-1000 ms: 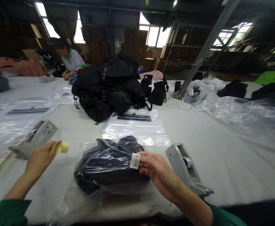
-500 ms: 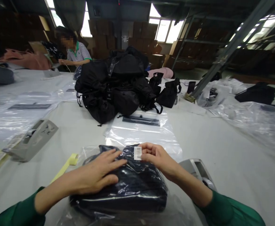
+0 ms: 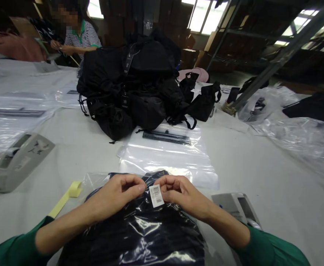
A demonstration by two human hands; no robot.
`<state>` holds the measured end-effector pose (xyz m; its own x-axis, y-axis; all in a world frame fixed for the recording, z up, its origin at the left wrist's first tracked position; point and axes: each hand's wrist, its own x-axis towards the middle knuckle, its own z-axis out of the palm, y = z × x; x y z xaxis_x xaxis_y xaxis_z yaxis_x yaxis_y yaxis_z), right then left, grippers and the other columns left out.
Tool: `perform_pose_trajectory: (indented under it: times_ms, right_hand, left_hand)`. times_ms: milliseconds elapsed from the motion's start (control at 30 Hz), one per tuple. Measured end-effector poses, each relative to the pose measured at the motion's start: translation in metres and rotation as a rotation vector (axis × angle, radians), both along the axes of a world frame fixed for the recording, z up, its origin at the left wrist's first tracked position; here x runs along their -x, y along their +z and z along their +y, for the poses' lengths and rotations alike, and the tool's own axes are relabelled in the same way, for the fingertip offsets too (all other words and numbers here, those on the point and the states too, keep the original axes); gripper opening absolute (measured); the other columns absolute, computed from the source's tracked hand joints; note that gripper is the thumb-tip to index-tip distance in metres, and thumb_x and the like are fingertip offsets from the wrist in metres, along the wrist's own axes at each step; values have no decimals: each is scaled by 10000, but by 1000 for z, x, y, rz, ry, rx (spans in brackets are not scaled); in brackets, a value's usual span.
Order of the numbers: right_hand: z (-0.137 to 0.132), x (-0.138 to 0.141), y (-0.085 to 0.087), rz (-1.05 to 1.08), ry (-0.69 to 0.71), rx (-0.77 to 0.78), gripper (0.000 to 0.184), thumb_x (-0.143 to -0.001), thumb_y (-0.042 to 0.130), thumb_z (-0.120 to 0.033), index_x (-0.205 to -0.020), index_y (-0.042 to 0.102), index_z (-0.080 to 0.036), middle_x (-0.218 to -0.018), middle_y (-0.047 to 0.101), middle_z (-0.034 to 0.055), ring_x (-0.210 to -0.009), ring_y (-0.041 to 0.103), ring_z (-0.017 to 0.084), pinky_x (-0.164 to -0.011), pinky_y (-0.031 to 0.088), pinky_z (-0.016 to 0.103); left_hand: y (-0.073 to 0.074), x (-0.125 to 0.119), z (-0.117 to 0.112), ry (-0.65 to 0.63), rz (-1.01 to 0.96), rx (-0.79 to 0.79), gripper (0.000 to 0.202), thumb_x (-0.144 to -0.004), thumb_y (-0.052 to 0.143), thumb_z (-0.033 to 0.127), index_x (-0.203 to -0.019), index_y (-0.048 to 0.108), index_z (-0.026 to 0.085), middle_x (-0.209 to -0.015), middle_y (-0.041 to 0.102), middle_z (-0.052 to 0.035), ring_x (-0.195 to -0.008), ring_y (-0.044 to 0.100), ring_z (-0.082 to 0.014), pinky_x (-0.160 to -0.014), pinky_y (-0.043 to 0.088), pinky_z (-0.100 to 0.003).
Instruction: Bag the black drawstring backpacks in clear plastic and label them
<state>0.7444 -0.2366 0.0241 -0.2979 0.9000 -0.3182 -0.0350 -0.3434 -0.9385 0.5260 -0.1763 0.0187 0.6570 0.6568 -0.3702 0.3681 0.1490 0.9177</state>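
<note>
A dark garment sealed in a clear plastic bag (image 3: 139, 236) lies in front of me on the white table. My right hand (image 3: 182, 195) pinches a small white barcode label (image 3: 156, 195) just above the bag's top. My left hand (image 3: 117, 195) rests on the bag with fingers curled, its fingertips close to the label. A yellow strip of backing paper (image 3: 64, 199) lies on the table to the left of the bag.
Grey tape dispensers stand at my left (image 3: 14, 160) and right (image 3: 238, 208). A stack of empty clear bags (image 3: 167, 155) lies ahead, behind it a heap of black bags (image 3: 134, 88). Another person (image 3: 78, 35) works at the far left. More plastic (image 3: 297, 133) covers the right.
My left hand dropped the yellow strip, pressed flat on the bag, then curled up beside the label. My right hand kept the label and stayed near the bag's top. The view tilted down.
</note>
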Motion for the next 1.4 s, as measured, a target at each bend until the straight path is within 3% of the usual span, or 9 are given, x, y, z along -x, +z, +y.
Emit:
perform_pose_trajectory:
  times_ms: [133, 300, 400, 567, 900, 1000, 1167, 1333, 1400]
  right_hand:
    - [3, -1, 0, 5, 23, -39, 228, -727, 602, -125, -931, 696, -162, -685, 650, -27, -640, 571, 116, -634, 412, 255]
    - [-5, 2, -3, 191, -108, -73, 484, -747, 641, -172, -1226, 575, -180, -774, 708, 0, -660, 617, 150, -692, 449, 320]
    - [-13, 9, -4, 307, -168, -16, 533, -763, 662, -206, -1285, 561, -176, -741, 689, 4, -615, 554, 128, -633, 404, 279]
    - [-21, 16, -1, 508, -261, 121, 439, -773, 671, -255, -1202, 629, -171, -699, 617, 3, -580, 468, 114, -600, 367, 245]
    - [-31, 21, -8, 543, -293, 153, 530, -762, 671, -269, -1281, 591, -201, -698, 586, 1, -566, 440, 120, -586, 377, 252]
    - [-31, 16, -12, 390, -283, 115, 505, -798, 655, -329, -1281, 604, -190, -693, 601, 6, -558, 459, 122, -577, 380, 263]
    - [-11, -7, -4, -260, -347, -176, 382, -817, 681, -464, -1062, 728, -175, -740, 672, 30, -676, 562, 168, -673, 448, 318]
    - [18, -8, 19, -249, -45, -133, 323, -796, 717, -484, -840, 749, -165, -716, 671, 21, -643, 557, 145, -602, 417, 278]
    - [25, -3, 22, -215, -31, -85, 314, -751, 768, -463, -778, 738, -151, -650, 642, 7, -586, 524, 123, -545, 374, 253]
  left_hand:
    - [0, -9, -2, 8, -53, 140, 249, -822, 614, 403, -815, 659, 159, -771, 637, -17, -732, 543, -154, -681, 397, -265]
    - [-7, -10, -9, 165, -170, 336, 226, -750, 683, 331, -899, 633, 169, -847, 649, -24, -807, 564, -165, -759, 408, -288]
    - [-9, -13, -10, 216, -213, 341, 228, -740, 700, 304, -902, 629, 161, -835, 643, -23, -813, 566, -163, -772, 404, -292]
    - [-9, -21, -13, 238, -284, 355, 245, -750, 700, 270, -951, 623, 154, -843, 644, -22, -815, 556, -148, -772, 393, -283]
    - [-3, -25, -14, 251, -216, 237, 142, -751, 656, 292, -776, 613, 159, -724, 617, -6, -706, 523, -136, -695, 374, -262]
    - [2, -23, -12, 241, -155, 167, 114, -730, 622, 270, -737, 592, 160, -679, 570, 20, -665, 476, -117, -643, 341, -242]
    - [7, -15, -6, 146, -12, 91, 114, -738, 580, 282, -722, 561, 170, -616, 503, 51, -567, 408, -98, -540, 281, -223]
    - [19, -17, 10, 12, 86, -41, 85, -737, 561, 256, -722, 580, 174, -585, 507, 53, -517, 426, -97, -491, 293, -222]
    - [25, -20, 18, -26, 97, -92, 100, -750, 574, 266, -725, 590, 170, -587, 517, 48, -520, 442, -98, -484, 304, -221]
